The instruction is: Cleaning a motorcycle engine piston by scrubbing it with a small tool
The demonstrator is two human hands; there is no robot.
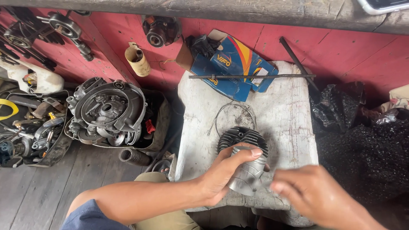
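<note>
My left hand (223, 172) is wrapped around a grey metal piston (249, 174) that sticks out of a dark finned engine cylinder (243, 137) lying on a worn white block (283, 115). Just to the piston's right, my right hand (317, 196) is blurred and its fingertips touch the piston's lower edge. Whether that hand holds anything small cannot be made out.
A blue cardboard box (232, 64), a thin metal rod (251, 76) and a loop of wire (232, 110) lie on the block's far end. A grey engine casing (108, 110) and loose parts sit at left. A black plastic bag (362, 140) lies at right.
</note>
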